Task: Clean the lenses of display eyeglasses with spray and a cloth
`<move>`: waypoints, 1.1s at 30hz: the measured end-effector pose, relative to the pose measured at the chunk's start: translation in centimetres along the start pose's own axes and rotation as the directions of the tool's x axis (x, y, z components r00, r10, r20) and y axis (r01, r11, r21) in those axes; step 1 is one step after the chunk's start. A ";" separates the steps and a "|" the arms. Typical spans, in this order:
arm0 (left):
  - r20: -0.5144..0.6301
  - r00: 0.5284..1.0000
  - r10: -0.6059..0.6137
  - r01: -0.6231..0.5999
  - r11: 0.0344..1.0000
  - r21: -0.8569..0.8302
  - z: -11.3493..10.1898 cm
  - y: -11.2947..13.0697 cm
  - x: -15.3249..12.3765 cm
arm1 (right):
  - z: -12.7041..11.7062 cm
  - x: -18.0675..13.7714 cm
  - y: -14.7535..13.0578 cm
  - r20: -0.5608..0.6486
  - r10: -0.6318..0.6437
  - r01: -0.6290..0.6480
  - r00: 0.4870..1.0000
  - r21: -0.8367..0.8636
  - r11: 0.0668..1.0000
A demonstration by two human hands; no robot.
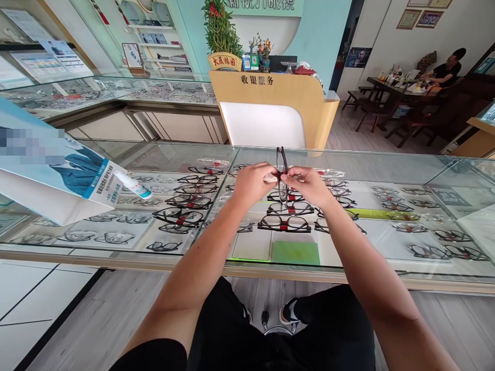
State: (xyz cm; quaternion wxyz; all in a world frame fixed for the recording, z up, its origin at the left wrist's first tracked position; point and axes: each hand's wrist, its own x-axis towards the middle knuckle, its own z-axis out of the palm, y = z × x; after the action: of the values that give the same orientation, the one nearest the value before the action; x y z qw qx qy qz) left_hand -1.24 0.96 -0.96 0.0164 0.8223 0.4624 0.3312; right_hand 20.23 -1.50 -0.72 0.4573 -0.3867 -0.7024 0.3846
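Above the glass counter, a pair of dark-framed eyeglasses (282, 157) is held up on end, one lens rim over the other. From the left, my left hand (253, 184) closes its fingers on the frame. A small pale piece of something, maybe cloth, shows at those fingertips; I cannot make out its kind. My right hand (307, 185) pinches the eyeglasses near their middle with thumb and fingers. Under the glass lie rows of dark eyeglasses (284, 223) with red tags, partly hidden by my hands and forearms.
The glass display counter (386, 275) spans my front. On its left stand a folded advertising board (88, 178) and a small white-and-blue bottle (133, 184). Beyond is a wooden cashier desk (270, 93) with plants. At the back right, a person (446, 71) sits at a table.
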 end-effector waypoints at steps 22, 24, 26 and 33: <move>0.131 0.983 0.131 -0.137 0.990 0.040 -1.3 -0.1 0.2 | -0.3 -0.2 -0.2 0.048 -0.052 0.056 0.997 -0.073 0.996; 0.123 0.985 0.122 -0.129 0.991 0.043 -1.2 0.0 0.1 | -0.2 -0.2 -0.2 0.048 -0.058 0.061 0.997 -0.066 0.996; 0.114 0.987 0.116 -0.121 0.992 0.039 -1.2 0.0 0.1 | -0.1 -0.2 -0.3 0.043 -0.062 0.065 0.997 -0.058 0.996; 0.040 0.993 0.108 -0.108 0.994 -0.009 -1.0 -0.1 0.0 | 0.1 -0.3 -0.8 0.021 -0.036 0.036 0.999 0.020 0.999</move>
State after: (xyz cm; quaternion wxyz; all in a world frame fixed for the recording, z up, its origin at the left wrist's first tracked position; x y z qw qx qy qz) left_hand -1.87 0.77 -0.23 0.0106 0.8526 0.4155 0.3168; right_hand 20.09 -2.10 -0.10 0.4604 -0.3656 -0.7103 0.3871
